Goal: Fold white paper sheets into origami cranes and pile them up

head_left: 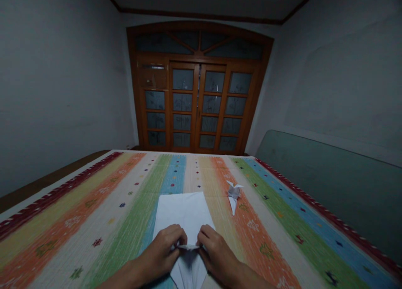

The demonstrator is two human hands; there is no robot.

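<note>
Fingers: bent and pinching, those of the left hand (169, 242) and the right hand (220, 249) both closed on the upper edge of the folded paper (189, 269).
Left hand: at the left end of that edge, knuckles up, fingertips curled under and partly hidden.
Right hand: at the right end, mirroring the other, with a short stretch of edge showing between them.
Folded paper: low in the view, between the hands, white, its creases running toward the person and out of sight at the bottom.
White sheet (182, 211): flat, just beyond the hands; whether it joins the folded paper, I cannot tell.
Paper figure (234, 192): small, with pointed ends, lying on an orange stripe, beyond and right of the right hand, apart from it.
Striped cloth (125, 222): under all of these, banded in red, yellow, orange, white, green and blue, dotted with motifs.
Doors (197, 104): wooden, with glass panes, beyond the cloth's far edge.
Green panel (317, 176): right of the cloth, against a pale wall (345, 79).
</note>
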